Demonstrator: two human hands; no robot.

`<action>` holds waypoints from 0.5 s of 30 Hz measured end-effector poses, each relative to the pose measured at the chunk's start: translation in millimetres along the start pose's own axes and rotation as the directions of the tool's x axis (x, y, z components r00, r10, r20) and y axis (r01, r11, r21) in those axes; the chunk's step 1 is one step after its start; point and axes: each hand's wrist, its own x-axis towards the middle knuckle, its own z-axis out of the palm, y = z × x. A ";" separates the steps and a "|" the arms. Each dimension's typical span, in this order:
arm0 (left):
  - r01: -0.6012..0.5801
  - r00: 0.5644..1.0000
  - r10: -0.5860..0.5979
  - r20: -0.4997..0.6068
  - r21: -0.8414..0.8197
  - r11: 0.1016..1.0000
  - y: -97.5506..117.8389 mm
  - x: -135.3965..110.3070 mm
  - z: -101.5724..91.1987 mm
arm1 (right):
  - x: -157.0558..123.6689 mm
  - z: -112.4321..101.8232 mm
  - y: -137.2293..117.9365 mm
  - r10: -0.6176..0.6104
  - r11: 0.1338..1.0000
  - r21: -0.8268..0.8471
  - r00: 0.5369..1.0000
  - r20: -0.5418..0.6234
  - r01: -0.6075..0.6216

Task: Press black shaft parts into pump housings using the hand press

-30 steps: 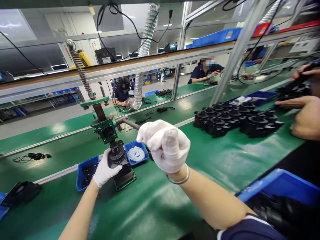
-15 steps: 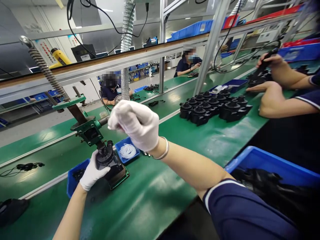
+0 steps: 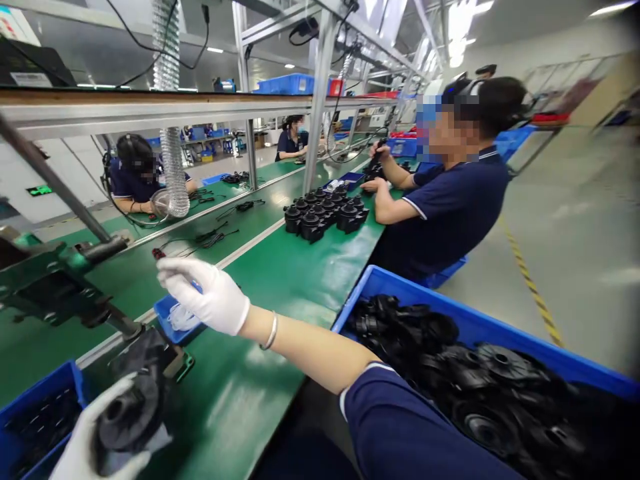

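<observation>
My left hand (image 3: 83,433), in a white glove, grips a round black plastic housing (image 3: 125,417) with a raised centre opening, low at the left. The housing is tilted and apart from the green hand press (image 3: 55,287); motion blurs it. My right hand (image 3: 205,293), also gloved, hangs in the air over a small blue tray (image 3: 163,310) of clear tubing (image 3: 183,319). Its fingers are stretched forward and loosely bent, with nothing visible in them. A small dark red piece (image 3: 159,254) shows just beyond the fingertips; whether it touches them I cannot tell.
At the right stands a big blue bin (image 3: 370,280) of black parts. Several black housings (image 3: 320,217) stand grouped on the green bench (image 3: 260,267). A co-worker (image 3: 450,193) handles a black part beyond them. A blue box (image 3: 75,380) of small dark parts sits at the left.
My left hand has brought the black housing out from under the press, toward me. My right hand has loosened from a fist and come down. The view has swung right.
</observation>
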 end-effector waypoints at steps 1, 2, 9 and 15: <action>0.007 0.999 -0.006 0.044 -0.014 1.000 1.1 -14.2 7.5 | -16.4 -4.4 14.4 0.097 0.988 -0.124 0.991 0.090 -0.086; 0.028 0.992 -0.024 0.121 -0.035 0.999 4.4 -26.6 14.2 | -33.4 -7.9 27.3 0.165 0.964 -0.235 0.973 0.163 -0.124; 0.131 0.968 -0.101 0.231 -0.119 0.984 24.2 -51.7 5.1 | -99.2 -14.2 53.4 0.328 0.896 -0.435 0.794 0.511 -0.091; 0.061 0.966 -0.078 0.248 0.076 0.995 42.5 -58.2 0.8 | -106.6 7.0 45.8 0.234 0.861 -0.468 0.662 0.712 0.200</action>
